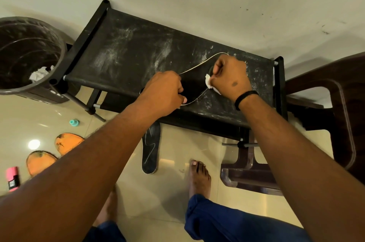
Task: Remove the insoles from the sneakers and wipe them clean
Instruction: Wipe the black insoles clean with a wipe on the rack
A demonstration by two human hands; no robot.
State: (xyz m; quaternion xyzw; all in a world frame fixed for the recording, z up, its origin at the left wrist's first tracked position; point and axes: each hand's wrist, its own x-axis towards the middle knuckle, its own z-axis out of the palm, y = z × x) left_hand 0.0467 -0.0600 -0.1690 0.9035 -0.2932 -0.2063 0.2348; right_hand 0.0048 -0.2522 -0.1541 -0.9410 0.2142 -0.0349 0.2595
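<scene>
Wiping step: black insole (194, 81) lies toward the desk's (126, 44) right end, near the front edge. Left hand (164, 91) grip curls over its heel end; right hand (230, 75) grip pinches a white tissue (207, 82). Keep the heel pinned, wipe in short strokes. Desk top dusty white; bin (29, 54) off its left end; second insole (150, 151) on the tiled floor (173, 198).
</scene>
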